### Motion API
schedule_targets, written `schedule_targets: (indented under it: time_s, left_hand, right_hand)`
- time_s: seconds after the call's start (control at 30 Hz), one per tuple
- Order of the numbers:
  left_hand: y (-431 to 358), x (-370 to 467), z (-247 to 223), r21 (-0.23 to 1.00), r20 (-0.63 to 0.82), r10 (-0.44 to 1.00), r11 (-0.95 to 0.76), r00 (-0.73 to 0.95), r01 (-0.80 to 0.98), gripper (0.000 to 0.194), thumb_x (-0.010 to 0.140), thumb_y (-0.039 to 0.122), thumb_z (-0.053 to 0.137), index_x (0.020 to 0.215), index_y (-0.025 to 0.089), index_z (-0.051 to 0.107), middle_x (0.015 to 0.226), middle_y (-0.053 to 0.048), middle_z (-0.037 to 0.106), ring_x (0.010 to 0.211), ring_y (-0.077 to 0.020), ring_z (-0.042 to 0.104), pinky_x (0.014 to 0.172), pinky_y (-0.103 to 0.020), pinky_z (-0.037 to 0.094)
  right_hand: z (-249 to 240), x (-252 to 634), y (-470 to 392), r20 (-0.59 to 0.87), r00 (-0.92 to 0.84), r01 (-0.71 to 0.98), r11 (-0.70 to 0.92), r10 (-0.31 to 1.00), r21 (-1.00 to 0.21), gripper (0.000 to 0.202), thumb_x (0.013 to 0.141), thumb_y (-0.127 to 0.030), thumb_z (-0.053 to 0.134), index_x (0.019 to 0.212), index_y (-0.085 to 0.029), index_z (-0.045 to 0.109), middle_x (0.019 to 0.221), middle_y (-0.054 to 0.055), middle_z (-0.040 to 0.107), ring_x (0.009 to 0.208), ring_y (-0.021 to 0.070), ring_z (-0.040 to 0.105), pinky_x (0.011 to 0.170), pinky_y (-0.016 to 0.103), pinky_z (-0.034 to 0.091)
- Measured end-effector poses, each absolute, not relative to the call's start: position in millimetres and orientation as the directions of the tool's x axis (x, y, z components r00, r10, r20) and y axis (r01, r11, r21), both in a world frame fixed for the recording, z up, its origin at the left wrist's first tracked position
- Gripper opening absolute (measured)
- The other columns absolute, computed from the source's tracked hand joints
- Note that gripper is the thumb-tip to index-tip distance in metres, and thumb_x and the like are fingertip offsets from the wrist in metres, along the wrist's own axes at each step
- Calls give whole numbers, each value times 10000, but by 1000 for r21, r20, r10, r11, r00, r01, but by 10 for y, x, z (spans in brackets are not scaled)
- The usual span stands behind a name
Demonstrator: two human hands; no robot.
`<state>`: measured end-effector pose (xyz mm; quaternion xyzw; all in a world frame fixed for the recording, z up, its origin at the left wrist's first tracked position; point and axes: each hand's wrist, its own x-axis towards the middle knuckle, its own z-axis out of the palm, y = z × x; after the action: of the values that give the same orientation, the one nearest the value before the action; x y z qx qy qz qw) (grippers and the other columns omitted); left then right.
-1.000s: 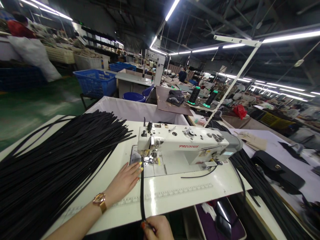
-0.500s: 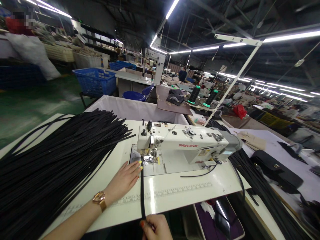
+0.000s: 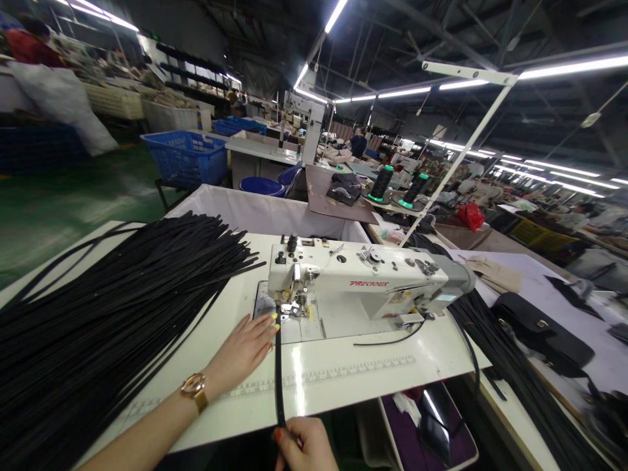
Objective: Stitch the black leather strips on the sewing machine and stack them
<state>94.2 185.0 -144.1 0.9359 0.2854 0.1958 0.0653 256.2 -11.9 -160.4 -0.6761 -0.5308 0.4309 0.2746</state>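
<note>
Seemingly for straightness, the right hand (image 3: 309, 443), bottom centre, pinched a narrow black strip (image 3: 279, 373), the left hand (image 3: 246, 343) unclenched against it, mid-frame, by the white metal sewing machine (image 3: 333, 281).

Tabletop (image 3: 300, 400) smooth, glossy; black strap (image 3: 279, 379) matt.

Your black strap (image 3: 279, 376): narrow, nearly straight; runs from the needle end of your white sewing machine (image 3: 338, 284) to the tabletop (image 3: 343, 389) front edge.
</note>
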Motion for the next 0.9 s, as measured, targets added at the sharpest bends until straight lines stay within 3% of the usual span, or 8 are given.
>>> schedule_targets:
  time_s: [0.27,0.53,0.9]
  left_hand:
    - [1854,944,-1448,235,354,551,-835,756,498,378,1002,322,412,1347,263,556,1436,-55,529,1352,-255,441,1136,-537,313]
    - [1852,948,-1441,235,348,552,-834,758,500,374,1003,316,411,1336,251,568,1429,-66,535,1349,-255,439,1141,-531,298]
    - [1838,949,-1409,233,335,560,-829,758,509,369,1006,321,411,1331,241,567,1430,-62,535,1349,-250,439,1144,-525,298]
  right_hand:
    - [-1658,2547,-136,-315,71,414,-316,946,-854,439,925,-413,535,562,-171,589,495,19,639,460,110,525,481,197,322]
    - [-1670,2484,-159,-361,61,300,-363,930,-882,491,898,-578,525,664,-160,633,510,16,625,467,121,558,475,198,334]
    - [-1579,2409,-136,-397,92,138,-407,913,-903,389,862,-487,605,642,-167,607,460,-15,569,417,111,515,448,190,314]
